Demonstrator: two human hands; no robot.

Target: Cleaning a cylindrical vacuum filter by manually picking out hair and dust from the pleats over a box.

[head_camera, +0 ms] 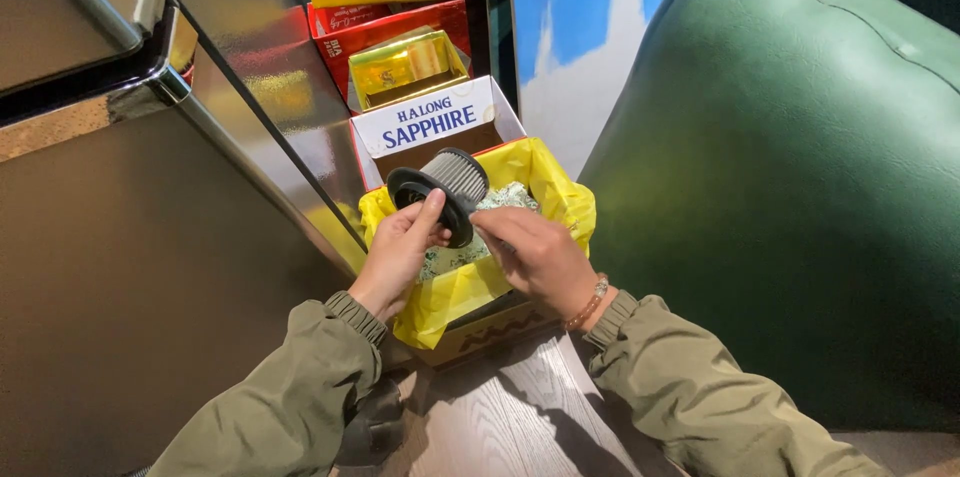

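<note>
We hold a round filter (447,191) over a yellow-lined bin (540,187).
Left hand (400,255) grips its rim; right hand (535,255) pinches its mesh. Tilting could spill dust past the bin.

Two hands are showing, a left hand (398,249) and a right hand (535,257), sharing one round grey filter (445,190). One yellow bag (455,292) is lining one box (480,335), and one bead bracelet (588,303) is sitting on the right wrist. Behind, one white-fronted carton (432,123), one red carton (385,32) and one gold packet (405,65) are standing beside one green cushion (790,177).
</note>
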